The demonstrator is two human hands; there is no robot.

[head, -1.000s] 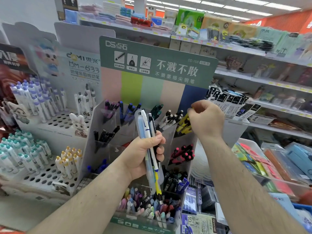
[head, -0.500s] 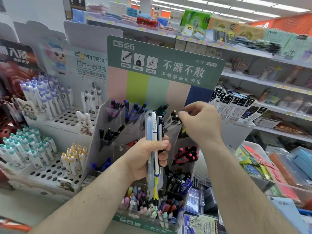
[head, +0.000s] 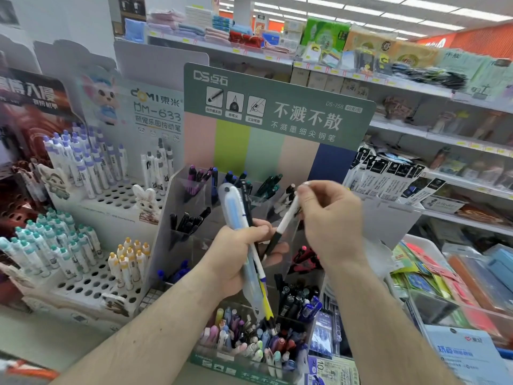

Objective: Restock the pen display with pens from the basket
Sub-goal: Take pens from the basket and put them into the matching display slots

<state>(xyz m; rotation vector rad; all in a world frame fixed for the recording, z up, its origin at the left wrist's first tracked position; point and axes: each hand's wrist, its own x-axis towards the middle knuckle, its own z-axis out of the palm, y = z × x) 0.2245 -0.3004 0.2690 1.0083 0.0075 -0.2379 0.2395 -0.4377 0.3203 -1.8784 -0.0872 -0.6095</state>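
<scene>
Pen display point(head: 277, 129) compartments hold pens; left hand point(head: 236, 254) grip clamps several pens point(head: 238, 215), right hand point(head: 330, 218) pinches one white-and-black pen point(head: 280, 229).

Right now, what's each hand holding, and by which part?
Left hand: bundle of pens, gripped mid-barrel. Right hand: white-and-black pen, pinched at its upper white end.

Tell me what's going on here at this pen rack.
A person is restocking a tiered pen display in a stationery aisle. The left hand grips a bundle of pens upright in front of the rack. The right hand pinches the top of a white-and-black pen, whose lower end sits by the left hand's fingers. It isn't in any compartment yet. The display's clear pockets already hold purple, blue, black, green and red pens.
</scene>
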